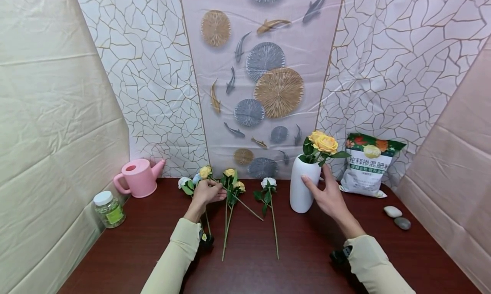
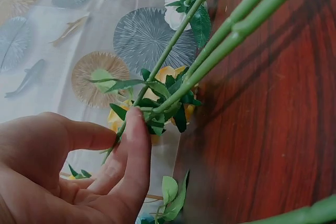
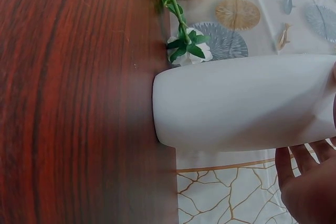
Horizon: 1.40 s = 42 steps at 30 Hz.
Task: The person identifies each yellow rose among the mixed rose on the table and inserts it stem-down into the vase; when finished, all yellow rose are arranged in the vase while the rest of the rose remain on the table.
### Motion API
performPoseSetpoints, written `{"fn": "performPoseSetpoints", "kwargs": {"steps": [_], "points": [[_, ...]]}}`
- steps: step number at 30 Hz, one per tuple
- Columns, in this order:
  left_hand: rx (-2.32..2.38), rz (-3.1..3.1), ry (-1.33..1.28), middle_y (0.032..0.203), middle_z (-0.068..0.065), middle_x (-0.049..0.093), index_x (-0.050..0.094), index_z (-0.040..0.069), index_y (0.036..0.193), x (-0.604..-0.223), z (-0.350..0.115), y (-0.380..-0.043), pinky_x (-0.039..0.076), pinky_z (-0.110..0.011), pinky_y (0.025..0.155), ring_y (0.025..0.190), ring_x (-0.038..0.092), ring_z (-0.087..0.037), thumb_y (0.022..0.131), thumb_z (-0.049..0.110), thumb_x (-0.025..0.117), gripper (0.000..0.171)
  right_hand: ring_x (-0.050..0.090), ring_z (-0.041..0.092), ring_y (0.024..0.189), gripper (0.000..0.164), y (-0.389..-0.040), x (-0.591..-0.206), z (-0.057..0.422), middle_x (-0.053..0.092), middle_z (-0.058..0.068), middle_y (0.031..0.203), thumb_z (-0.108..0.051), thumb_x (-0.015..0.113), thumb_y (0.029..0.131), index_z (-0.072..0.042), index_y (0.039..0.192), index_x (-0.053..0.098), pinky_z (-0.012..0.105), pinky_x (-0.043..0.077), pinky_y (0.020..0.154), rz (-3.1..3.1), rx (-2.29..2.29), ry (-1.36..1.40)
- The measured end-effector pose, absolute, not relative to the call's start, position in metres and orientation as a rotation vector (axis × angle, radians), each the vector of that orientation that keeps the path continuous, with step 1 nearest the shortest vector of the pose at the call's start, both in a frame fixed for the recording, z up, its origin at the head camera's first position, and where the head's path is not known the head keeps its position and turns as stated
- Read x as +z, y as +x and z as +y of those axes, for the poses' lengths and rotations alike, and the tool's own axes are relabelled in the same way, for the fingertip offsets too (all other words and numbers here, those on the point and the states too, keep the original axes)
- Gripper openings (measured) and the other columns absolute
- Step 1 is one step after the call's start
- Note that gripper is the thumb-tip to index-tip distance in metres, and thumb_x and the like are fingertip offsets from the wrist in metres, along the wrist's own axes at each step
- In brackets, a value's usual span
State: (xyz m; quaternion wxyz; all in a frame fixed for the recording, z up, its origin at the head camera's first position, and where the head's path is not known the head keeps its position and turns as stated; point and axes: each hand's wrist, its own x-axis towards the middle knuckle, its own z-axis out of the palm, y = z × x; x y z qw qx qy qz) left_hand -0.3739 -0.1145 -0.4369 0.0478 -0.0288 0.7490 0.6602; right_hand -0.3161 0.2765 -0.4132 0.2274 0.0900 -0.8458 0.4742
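My left hand pinches the green stem of a yellow artificial rose between thumb and fingers. That stem slants over other yellow roses, whose stems lie on the table just right of the hand. My right hand grips the white vase, thumb across its front and fingers around its right side. The vase stands upright, with yellow roses and green leaves at its mouth. One white rose lies between the two hands.
A pink watering can and a lidded jar stand at the left. White and blue flowers lie by the left hand. At the right are a fertilizer bag and two stones on the dark table.
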Motion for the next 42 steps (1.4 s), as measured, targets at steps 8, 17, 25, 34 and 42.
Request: {"fn": "performPoseSetpoints", "kwargs": {"steps": [8, 17, 25, 34, 42], "points": [[1.986, 2.286, -0.035, 0.102, -0.025, 0.075, 0.048, 0.002, 0.115, -0.44, -0.116, -0.374, 0.059, -0.05, 0.089, 0.097, 0.073, -0.041, 0.106, 0.019, 0.049, 0.019, 0.047, 0.037, 0.138, 0.074, -0.317, -0.414, 0.277, 0.042, 0.011, 0.154, -0.051, 0.065, 0.095, -0.029, 0.156, 0.027, 0.062, 0.047, 0.105, -2.321, 1.306, 0.257], [2.059, 2.296, 0.01, 0.103, -0.028, 0.074, 0.048, 0.001, 0.114, -0.433, -0.111, -0.374, 0.058, -0.051, 0.092, 0.095, 0.074, -0.039, 0.106, 0.018, 0.049, 0.019, 0.048, 0.038, 0.137, 0.074, -0.317, -0.415, 0.277, 0.043, 0.012, 0.154, -0.049, 0.065, 0.095, -0.03, 0.156, 0.027, 0.061, 0.048, 0.104, -2.316, 1.304, 0.268], [2.237, 2.288, -0.022, 0.108, -0.029, 0.072, 0.048, 0.006, 0.117, -0.426, -0.113, -0.374, 0.061, -0.047, 0.088, 0.101, 0.072, -0.043, 0.106, 0.024, 0.05, 0.021, 0.048, 0.036, 0.137, 0.073, -0.317, -0.415, 0.277, 0.043, 0.011, 0.154, -0.048, 0.065, 0.096, -0.032, 0.156, 0.026, 0.062, 0.047, 0.104, -2.31, 1.296, 0.271], [2.345, 2.41, 0.131, 0.111, -0.026, 0.073, 0.054, 0.005, 0.126, -0.422, -0.116, -0.376, 0.063, -0.031, 0.075, 0.097, 0.074, -0.039, 0.099, 0.016, 0.065, 0.031, 0.048, 0.037, 0.137, 0.073, -0.318, -0.415, 0.277, 0.042, 0.01, 0.154, -0.05, 0.064, 0.096, -0.032, 0.156, 0.026, 0.062, 0.047, 0.104, -2.319, 1.311, 0.267], [2.314, 2.361, 0.197, 0.117, -0.025, 0.071, 0.051, 0.01, 0.133, -0.421, -0.115, -0.374, 0.062, -0.047, 0.083, 0.101, 0.071, -0.043, 0.101, 0.018, 0.062, 0.034, 0.047, 0.037, 0.138, 0.074, -0.317, -0.415, 0.277, 0.041, 0.009, 0.155, -0.051, 0.064, 0.095, -0.033, 0.156, 0.026, 0.062, 0.047, 0.104, -2.326, 1.312, 0.261]]}}
